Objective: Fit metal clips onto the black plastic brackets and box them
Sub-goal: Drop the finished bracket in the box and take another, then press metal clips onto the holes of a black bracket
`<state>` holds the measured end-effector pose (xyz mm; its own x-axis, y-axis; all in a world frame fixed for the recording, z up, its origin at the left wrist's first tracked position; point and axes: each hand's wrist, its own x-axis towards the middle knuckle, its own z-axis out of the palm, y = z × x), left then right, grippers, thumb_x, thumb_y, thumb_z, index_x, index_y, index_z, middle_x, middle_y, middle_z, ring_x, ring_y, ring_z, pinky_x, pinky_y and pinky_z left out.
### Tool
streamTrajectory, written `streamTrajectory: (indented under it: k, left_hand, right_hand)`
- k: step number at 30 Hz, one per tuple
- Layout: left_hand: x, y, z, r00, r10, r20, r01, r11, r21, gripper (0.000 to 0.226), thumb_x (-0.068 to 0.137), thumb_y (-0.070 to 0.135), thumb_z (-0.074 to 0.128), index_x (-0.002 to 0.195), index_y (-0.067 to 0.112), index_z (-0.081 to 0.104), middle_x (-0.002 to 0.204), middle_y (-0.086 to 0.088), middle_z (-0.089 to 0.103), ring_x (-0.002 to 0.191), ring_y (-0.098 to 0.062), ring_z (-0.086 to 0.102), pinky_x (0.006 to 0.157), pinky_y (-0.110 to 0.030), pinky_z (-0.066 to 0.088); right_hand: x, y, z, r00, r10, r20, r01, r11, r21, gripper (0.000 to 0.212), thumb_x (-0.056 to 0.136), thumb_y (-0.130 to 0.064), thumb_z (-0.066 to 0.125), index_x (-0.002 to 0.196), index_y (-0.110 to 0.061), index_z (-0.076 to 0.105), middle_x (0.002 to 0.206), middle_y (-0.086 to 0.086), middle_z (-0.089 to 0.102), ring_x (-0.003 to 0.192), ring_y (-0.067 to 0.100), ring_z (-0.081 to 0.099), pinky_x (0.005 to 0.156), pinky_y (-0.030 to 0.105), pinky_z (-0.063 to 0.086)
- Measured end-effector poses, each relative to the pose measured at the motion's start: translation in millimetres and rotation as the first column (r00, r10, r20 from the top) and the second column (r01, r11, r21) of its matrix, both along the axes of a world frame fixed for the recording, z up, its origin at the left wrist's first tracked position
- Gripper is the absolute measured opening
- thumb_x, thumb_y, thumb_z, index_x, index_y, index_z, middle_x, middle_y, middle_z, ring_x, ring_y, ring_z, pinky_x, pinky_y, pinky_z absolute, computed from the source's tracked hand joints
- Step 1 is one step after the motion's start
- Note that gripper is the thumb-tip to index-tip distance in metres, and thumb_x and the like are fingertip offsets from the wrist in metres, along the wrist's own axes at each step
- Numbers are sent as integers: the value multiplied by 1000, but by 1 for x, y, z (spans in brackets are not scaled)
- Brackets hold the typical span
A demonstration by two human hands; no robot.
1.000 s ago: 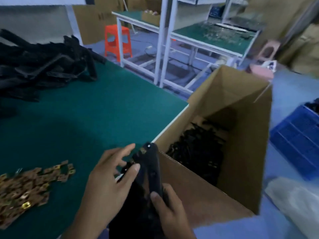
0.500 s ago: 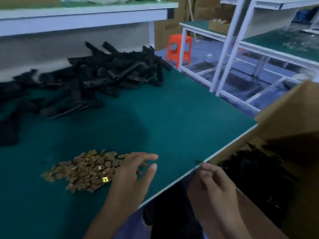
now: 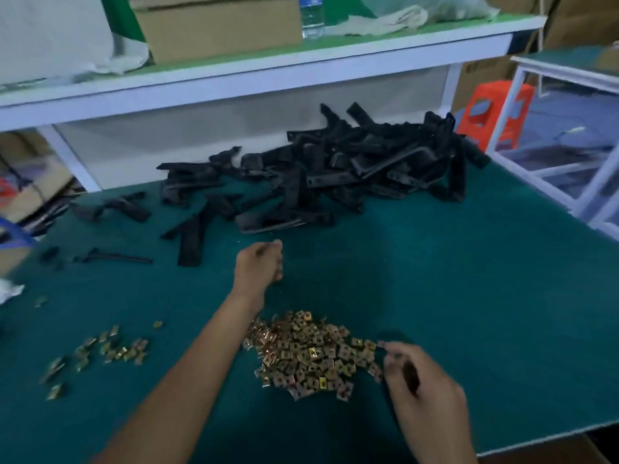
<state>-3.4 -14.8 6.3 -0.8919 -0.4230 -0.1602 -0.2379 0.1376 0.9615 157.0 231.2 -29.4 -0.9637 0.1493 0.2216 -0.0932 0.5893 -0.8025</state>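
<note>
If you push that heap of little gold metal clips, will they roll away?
Probably not: the small gold metal clips look flat and square, so they'd likely slide and scatter, not roll. They seem light, since stray clips lie spread across the green table mat.

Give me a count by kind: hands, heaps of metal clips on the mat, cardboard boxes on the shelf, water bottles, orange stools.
Hands: 2, the left hand and the right hand
Metal clip heaps: 2, the big heap and the small heap
Cardboard box: 1
Water bottle: 1
Orange stool: 1
Total: 7
</note>
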Motion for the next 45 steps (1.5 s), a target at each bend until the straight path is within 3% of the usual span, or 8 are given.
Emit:
streamTrajectory:
  k: [3,9,15,19,24,29,35,45]
  left_hand:
    - [-46,-2,5,982,37,187,-120,883,454,33,98,35,65,91,3,63,84,-11,70,67,-19,65,46,-21,53]
    - [-87,9,6,952,-13,305,-199,731,652,18,102,20,60,106,2,60,89,-14,67,71,-15,64,36,-17,46]
    - [-57,6,-10,988,104,117,-105,994,4,22,94,25,71,88,5,68,66,-10,71,53,-18,68,51,-30,58]
    - [-14,-15,7,998,33,-49,-58,746,-664,47,100,37,60,70,2,54,62,-11,60,61,-32,62,55,-37,51]
    - [79,34,31,971,-218,-96,115,782,-612,51,96,55,56,62,18,47,51,8,53,45,-7,49,49,-31,37]
    - [170,115,3,820,-571,-37,261,431,-864,27,88,40,67,72,20,57,67,3,65,58,-19,61,48,-27,41]
    - [167,101,-2,639,-766,72,578,416,-702,20,96,29,54,106,18,67,95,-1,67,83,-14,54,78,-33,45]
    - [76,6,-26,865,-475,161,395,448,-802,24,97,41,62,114,27,72,104,4,62,106,-18,50,89,-33,42]
  right_hand:
    - [-1,-3,0,999,-23,-24,23,1000,-6,25,84,-7,78,92,-30,75,72,-21,67,73,-9,62,60,0,39]
    - [-4,-2,-5,994,-53,-91,56,998,24,30,73,5,84,83,-23,78,67,-15,65,62,2,61,57,1,41]
    - [-6,0,-10,991,-70,-116,74,997,30,29,74,3,83,82,-24,78,69,-14,67,73,2,63,63,2,43]
    - [-3,2,-9,991,-50,-126,49,999,-13,25,82,-4,79,91,-26,75,79,-12,69,82,2,63,70,5,43]
    - [3,0,-4,995,-37,-91,25,990,-137,17,94,-54,59,110,-48,61,101,-18,64,98,-4,60,76,2,39]
    - [6,4,-8,997,70,-41,-80,910,-406,61,83,-83,49,131,-46,58,127,-16,66,123,6,59,101,26,46]
    - [13,-10,0,999,44,4,-40,944,-327,62,82,-89,33,132,-55,46,105,-21,67,94,-3,62,77,23,46]
    - [10,-14,-7,998,39,-44,-41,998,-40,54,85,-59,54,124,-23,67,107,-21,60,103,10,60,84,27,43]
